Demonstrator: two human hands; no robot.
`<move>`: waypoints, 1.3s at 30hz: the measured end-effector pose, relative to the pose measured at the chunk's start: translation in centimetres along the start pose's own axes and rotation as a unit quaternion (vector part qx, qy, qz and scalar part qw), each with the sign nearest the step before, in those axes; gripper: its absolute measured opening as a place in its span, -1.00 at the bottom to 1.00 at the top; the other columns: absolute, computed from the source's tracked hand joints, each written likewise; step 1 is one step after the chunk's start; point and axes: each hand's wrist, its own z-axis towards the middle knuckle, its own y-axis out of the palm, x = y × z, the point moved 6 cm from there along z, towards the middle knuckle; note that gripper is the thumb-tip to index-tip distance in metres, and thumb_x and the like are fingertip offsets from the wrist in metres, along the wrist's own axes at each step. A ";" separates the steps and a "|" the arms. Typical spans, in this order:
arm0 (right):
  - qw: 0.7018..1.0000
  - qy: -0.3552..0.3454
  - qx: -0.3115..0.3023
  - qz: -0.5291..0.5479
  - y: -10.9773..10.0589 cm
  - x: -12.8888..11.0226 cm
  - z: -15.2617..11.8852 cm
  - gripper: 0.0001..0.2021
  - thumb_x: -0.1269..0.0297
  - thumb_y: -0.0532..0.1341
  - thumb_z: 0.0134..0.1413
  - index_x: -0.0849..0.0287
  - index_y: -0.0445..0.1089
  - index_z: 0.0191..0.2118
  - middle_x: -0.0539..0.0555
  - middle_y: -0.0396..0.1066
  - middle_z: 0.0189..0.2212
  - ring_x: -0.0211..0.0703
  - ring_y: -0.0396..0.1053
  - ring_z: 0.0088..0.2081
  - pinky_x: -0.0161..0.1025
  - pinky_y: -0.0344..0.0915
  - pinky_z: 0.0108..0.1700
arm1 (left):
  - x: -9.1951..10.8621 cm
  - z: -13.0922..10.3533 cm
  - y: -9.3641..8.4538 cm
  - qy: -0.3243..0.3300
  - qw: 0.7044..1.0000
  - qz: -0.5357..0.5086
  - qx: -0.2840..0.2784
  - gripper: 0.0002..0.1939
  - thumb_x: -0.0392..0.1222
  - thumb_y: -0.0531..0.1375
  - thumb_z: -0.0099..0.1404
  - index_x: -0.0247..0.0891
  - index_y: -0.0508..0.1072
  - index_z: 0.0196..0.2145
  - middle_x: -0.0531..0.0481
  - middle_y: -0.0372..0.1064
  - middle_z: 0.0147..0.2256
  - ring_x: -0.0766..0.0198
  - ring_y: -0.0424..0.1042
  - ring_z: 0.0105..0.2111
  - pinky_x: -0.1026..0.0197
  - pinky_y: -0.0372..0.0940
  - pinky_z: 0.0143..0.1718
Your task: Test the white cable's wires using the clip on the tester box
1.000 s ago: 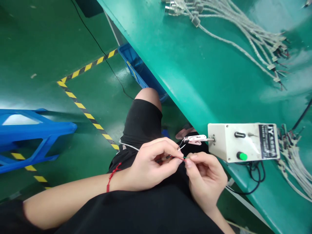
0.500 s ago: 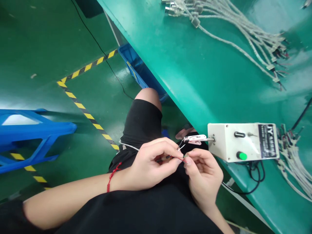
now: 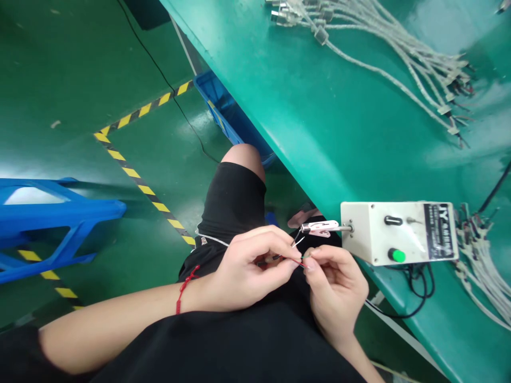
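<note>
My left hand (image 3: 253, 268), a red cord round its wrist, is closed in a pinch on thin wires (image 3: 297, 260), red and green ones among them. Most of the cable behind them is hidden in the palm. Thumb and forefinger of my right hand (image 3: 337, 290) pinch the same wires near their tips, a small gap away from the left fingertips. Just above, a pale pink clip (image 3: 325, 227) sits on the metal shaft of a white box machine (image 3: 367, 234). Black and white wires come out of the clip's jaws beside my left fingers.
The machine, with a green knob (image 3: 397, 255), stands at the edge of a green table (image 3: 319, 117). Bundled white cables (image 3: 375, 69) lie at the top, more cables (image 3: 485, 271) at the right. A blue bin (image 3: 223, 119) is beside the table, a blue stool (image 3: 64, 213) at the left.
My right hand has shifted slightly to the right, and a little more of the green wire shows between the fingertips. My left hand has hardly moved.
</note>
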 end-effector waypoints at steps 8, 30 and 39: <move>1.000 0.025 0.003 -0.004 0.0 0.4 -0.1 -0.85 0.45 0.39 0.16 0.08 0.55 -0.17 -0.05 0.53 -0.42 -0.35 0.41 -0.50 -0.45 0.41 -0.46 | -0.1 -0.2 -0.1 -0.004 1.000 -0.004 -0.005 -0.84 -0.51 0.34 0.24 -0.35 0.59 -0.24 -0.10 0.53 -0.29 0.44 0.39 -0.50 0.40 0.24 -0.55; 0.997 0.059 -0.010 0.053 0.5 1.0 0.2 -0.89 0.40 0.38 0.18 0.08 0.49 -0.21 -0.04 0.49 -0.38 -0.31 0.37 -0.50 -0.37 0.35 -0.48 | 0.0 -0.1 -0.1 0.010 1.000 -0.002 -0.008 -0.83 -0.51 0.32 0.26 -0.33 0.59 -0.22 -0.09 0.53 -0.28 0.45 0.39 -0.51 0.42 0.25 -0.56; 0.995 0.015 -0.032 0.094 1.1 0.7 0.6 -0.87 0.45 0.34 0.19 0.07 0.46 -0.21 -0.02 0.42 -0.36 -0.23 0.42 -0.39 -0.26 0.41 -0.36 | 0.2 0.0 -0.1 0.015 1.000 -0.002 -0.004 -0.84 -0.50 0.32 0.26 -0.32 0.59 -0.23 -0.10 0.54 -0.30 0.42 0.44 -0.50 0.41 0.27 -0.56</move>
